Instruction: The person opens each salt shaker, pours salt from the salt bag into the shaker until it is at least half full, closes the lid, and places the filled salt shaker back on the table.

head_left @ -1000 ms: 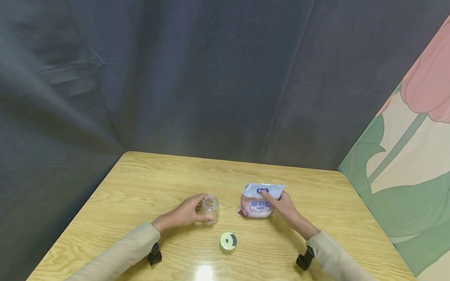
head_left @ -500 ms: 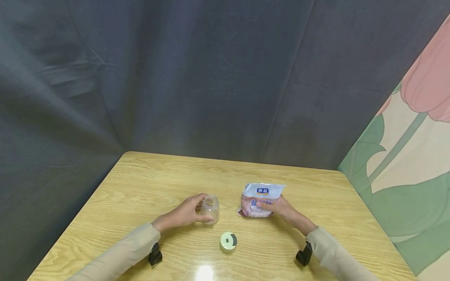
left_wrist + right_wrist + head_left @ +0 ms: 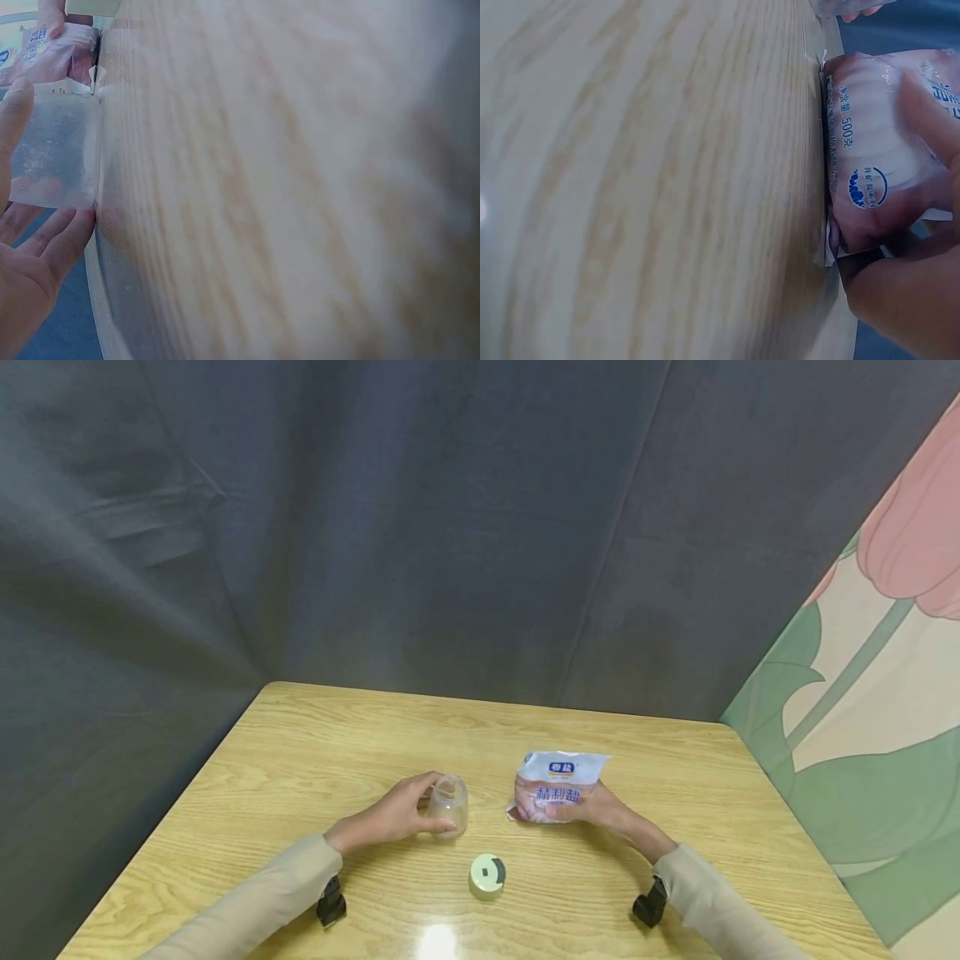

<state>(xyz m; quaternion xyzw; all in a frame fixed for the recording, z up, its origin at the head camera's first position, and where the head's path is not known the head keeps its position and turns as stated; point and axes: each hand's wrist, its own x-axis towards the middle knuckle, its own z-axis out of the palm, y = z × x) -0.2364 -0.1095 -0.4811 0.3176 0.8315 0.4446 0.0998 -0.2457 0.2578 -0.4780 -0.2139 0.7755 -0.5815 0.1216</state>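
Note:
My left hand (image 3: 392,812) holds a clear jar (image 3: 452,812) that stands upright on the table with its mouth uncovered. Thumb and fingers lie around the jar's left side, and in the left wrist view the jar (image 3: 56,146) looks cloudy, with specks on its wall. To the right, a pink and white bag of salt (image 3: 553,768) stands on the table. My right hand (image 3: 606,812) grips its right side, thumb across the front and the other fingers behind, mostly hidden. In front of the jar and bag lies a pale green round lid (image 3: 487,876) with dark marks on top.
The wooden table (image 3: 337,727) reaches back to a dark curtain (image 3: 450,527). A floral panel (image 3: 885,693) borders the right side. Black wrist-worn devices (image 3: 331,903) sit below both sleeves.
My right thumb has slid down the front of the salt bag, from near the logo to its lower part. The left hand, jar, bag and lid have stayed in place.

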